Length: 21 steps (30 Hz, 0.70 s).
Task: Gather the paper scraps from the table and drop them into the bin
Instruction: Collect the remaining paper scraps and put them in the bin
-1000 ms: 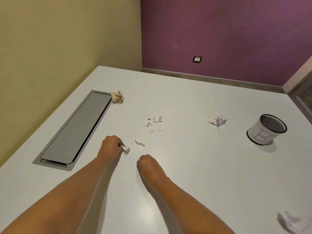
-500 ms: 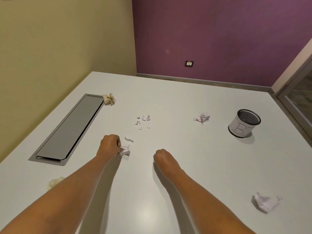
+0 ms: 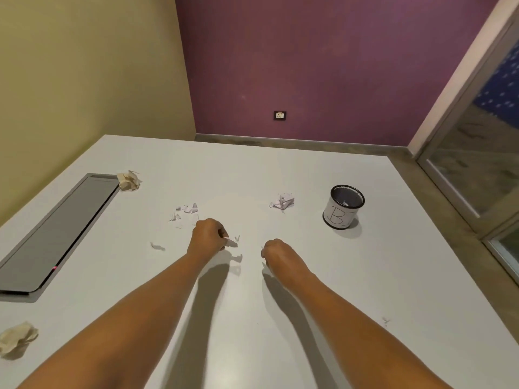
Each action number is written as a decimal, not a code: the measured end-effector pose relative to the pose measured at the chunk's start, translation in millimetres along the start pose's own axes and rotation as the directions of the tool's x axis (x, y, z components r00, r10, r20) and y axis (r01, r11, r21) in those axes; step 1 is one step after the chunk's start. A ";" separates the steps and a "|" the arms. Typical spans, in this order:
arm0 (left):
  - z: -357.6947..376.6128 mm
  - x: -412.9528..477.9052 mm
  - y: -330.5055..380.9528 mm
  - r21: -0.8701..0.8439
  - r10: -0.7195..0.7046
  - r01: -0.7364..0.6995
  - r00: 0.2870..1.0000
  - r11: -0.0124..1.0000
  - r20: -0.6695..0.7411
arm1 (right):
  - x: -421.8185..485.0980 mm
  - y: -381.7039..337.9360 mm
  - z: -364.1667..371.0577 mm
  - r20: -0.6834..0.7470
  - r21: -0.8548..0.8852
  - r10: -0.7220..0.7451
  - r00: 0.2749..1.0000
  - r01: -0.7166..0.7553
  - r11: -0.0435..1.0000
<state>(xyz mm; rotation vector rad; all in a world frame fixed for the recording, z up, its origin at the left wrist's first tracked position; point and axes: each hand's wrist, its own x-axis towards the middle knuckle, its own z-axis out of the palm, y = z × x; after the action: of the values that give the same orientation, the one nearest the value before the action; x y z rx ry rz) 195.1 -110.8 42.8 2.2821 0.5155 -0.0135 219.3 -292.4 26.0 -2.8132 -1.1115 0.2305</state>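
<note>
Status: early, most of the job is left.

- Left hand [image 3: 209,237]: fingers curled, pinching a white scrap [image 3: 232,243] at the fingertips, raised just off the table [image 3: 280,346], near the middle.
- Right hand [image 3: 276,252]: loose fist just beside the left. Can't tell if it has scraps inside.
- Bin [image 3: 343,206]: mesh cup with a hand-lettered label, far right and well apart from both hands. There may be a pale bit inside, can't confirm.

Left on the table:
- cluster of small white scraps [image 3: 185,213] just beyond the left hand
- lone white strip [image 3: 157,246] to its left
- crumpled white ball [image 3: 283,202] near the bin
- beige wad [image 3: 129,181] touching the far corner of the cable hatch [image 3: 56,231]
- second beige wad [image 3: 17,338] at the near left edge

Judgement: one pickup in hand, nothing confirmed binned, and at least five spots to clear. The small cluster will likely be the slow part.
</note>
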 end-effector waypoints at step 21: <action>135.5 98.7 214.9 0.065 0.309 -0.313 0.948 0.947 0.072 | 12.4 224.7 -76.3 -0.314 0.279 0.436 0.843 -0.357 0.891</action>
<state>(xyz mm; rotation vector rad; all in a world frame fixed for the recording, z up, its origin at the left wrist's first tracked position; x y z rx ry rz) 385.0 -302.3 82.2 2.4059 0.1198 0.0548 392.4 -450.5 64.9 -2.7042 -0.3871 -0.1433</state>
